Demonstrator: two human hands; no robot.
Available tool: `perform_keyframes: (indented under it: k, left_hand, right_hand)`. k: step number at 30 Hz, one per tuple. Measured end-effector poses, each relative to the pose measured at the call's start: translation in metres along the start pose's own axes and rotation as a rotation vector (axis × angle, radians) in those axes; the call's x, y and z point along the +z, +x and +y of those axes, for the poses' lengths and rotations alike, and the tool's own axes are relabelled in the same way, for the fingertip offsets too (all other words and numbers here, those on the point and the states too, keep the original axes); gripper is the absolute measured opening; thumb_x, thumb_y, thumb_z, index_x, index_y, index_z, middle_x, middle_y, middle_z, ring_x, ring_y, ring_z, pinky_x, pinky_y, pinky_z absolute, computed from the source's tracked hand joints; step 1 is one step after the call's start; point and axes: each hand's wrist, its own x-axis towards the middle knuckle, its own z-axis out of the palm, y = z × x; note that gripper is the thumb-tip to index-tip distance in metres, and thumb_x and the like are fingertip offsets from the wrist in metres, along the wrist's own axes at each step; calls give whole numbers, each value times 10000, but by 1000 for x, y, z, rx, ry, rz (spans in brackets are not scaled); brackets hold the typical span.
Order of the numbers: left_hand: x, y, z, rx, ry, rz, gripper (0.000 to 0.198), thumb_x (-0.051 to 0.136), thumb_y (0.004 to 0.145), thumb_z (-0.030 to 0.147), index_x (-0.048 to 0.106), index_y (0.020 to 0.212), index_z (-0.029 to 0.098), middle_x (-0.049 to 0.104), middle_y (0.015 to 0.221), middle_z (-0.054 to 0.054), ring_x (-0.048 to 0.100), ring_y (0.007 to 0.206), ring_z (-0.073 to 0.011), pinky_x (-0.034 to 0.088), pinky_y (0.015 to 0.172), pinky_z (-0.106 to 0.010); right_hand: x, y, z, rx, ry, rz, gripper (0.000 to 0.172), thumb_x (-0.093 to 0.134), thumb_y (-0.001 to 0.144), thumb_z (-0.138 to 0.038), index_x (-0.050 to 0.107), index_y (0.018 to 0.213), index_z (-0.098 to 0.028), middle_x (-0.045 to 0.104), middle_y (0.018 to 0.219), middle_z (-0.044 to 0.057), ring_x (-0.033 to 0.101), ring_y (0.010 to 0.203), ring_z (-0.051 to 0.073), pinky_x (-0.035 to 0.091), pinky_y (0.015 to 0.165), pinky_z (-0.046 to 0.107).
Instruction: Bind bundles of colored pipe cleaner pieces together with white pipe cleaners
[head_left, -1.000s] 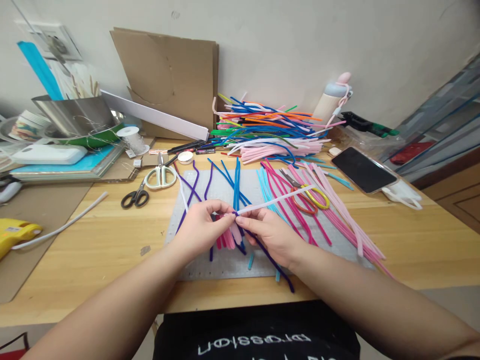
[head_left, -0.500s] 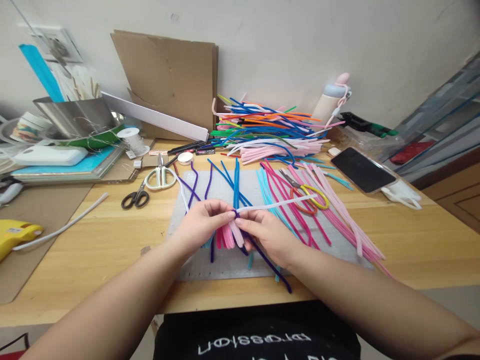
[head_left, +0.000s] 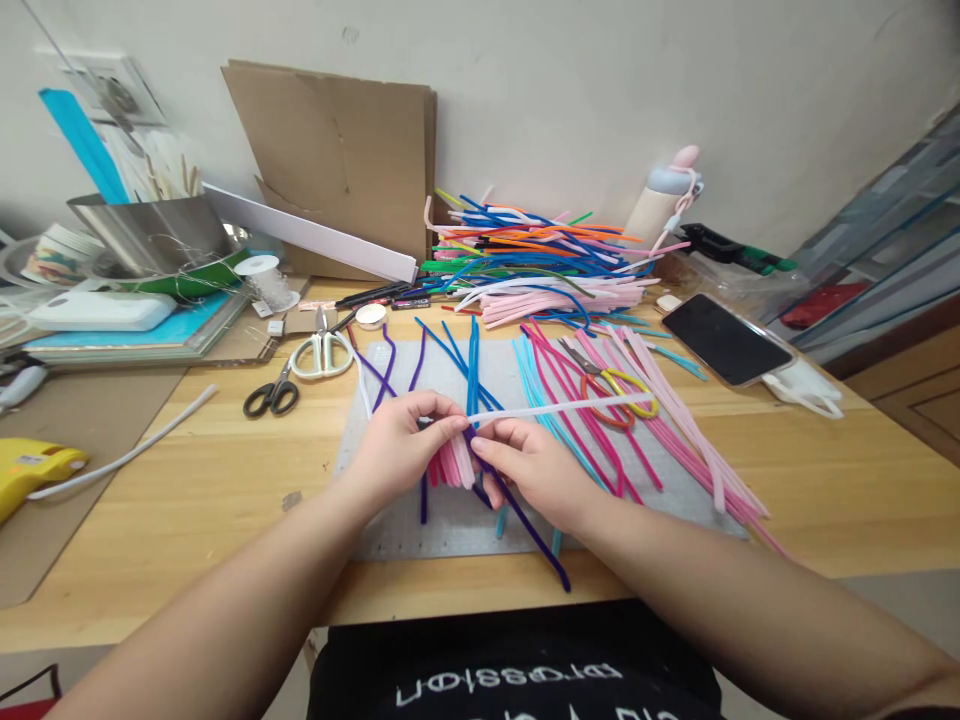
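Note:
My left hand point(head_left: 409, 440) is closed on a bundle of pink pipe cleaners point(head_left: 453, 467), whose folded ends hang below the fingers. Between thumb and forefinger, my right hand point(head_left: 544, 468) pinches a dark purple pipe cleaner point(head_left: 531, 530) against the bundle's right side; its free end slants toward the table's front edge. A white pipe cleaner point(head_left: 562, 407) sticks out rightward from the fingertips, over the red-and-yellow-handled scissors point(head_left: 609, 385). Both hands are just above a grey cutting mat point(head_left: 405, 542). Fingers hide where the strands meet.
Loose blue pipe cleaners point(head_left: 473, 370) and pink ones point(head_left: 686, 430) lie on the mat. Behind is a multicoloured pile point(head_left: 540, 260). White-handled scissors point(head_left: 322, 352) and black scissors point(head_left: 271, 398) lie left, a yellow glue gun point(head_left: 34, 470) farther left, a phone point(head_left: 726, 338) right.
The white pipe cleaner's free end has shifted right. The purple pipe cleaner's tail has swung slightly left, and the pink bundle has turned a little left in my left hand.

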Motion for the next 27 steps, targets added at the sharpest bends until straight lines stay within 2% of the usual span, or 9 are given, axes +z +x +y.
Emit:
perform_keyframes:
  k: [3, 10, 14, 17, 21, 24, 27]
  left_hand:
    - [-1, 1, -1, -36, -27, 55, 175, 599, 765, 327, 650, 719, 166, 660, 687, -20, 582, 646, -158, 449, 647, -274]
    - [-6, 2, -5, -96, -98, 78, 211, 607, 760, 357, 641, 737, 149, 621, 654, -6, 517, 571, -123, 401, 551, -233]
    - [-8, 3, -5, -109, -92, 114, 209, 615, 751, 354, 638, 723, 148, 601, 638, 1, 491, 553, -112, 382, 526, -223]
    - [-9, 3, -6, -127, -111, 99, 229, 608, 760, 377, 627, 725, 151, 578, 605, 11, 474, 522, -108, 371, 495, -218]
    - [-8, 3, -7, -136, -137, 51, 240, 603, 775, 390, 625, 733, 154, 562, 594, 18, 453, 497, -98, 361, 473, -215]
    - [-5, 3, -8, -128, -171, 78, 197, 628, 759, 347, 621, 730, 152, 577, 631, 11, 472, 524, -98, 369, 487, -215]
    - [1, 3, -7, -85, -259, 133, 146, 651, 741, 292, 596, 749, 157, 586, 668, 11, 516, 582, -106, 402, 541, -219]
  right_hand:
    - [-1, -1, 1, -4, -101, -14, 224, 503, 853, -340, 501, 705, -172, 531, 523, -59, 488, 367, 59, 349, 402, 185]
    - [1, -2, 5, -12, -254, -53, 271, 457, 887, -321, 491, 665, -169, 539, 572, -36, 481, 377, 48, 349, 393, 173]
    - [1, -4, 6, -2, -309, -72, 223, 475, 871, -311, 536, 720, -161, 567, 622, -22, 485, 385, 49, 357, 385, 174]
    - [0, -4, 6, -3, -279, -86, 216, 438, 882, -289, 570, 780, -152, 572, 634, -18, 491, 393, 53, 360, 391, 179]
    - [-2, -3, 6, -54, -213, -53, 182, 418, 901, -296, 512, 808, -172, 572, 644, -30, 495, 400, 54, 352, 402, 177]
    - [-1, -2, 8, -82, -192, -67, 127, 467, 886, -295, 477, 819, -188, 575, 659, -43, 497, 404, 50, 365, 410, 172]
    - [2, -2, 9, -42, -176, -94, 180, 465, 890, -306, 485, 763, -180, 588, 651, -33, 504, 402, 50, 375, 398, 169]
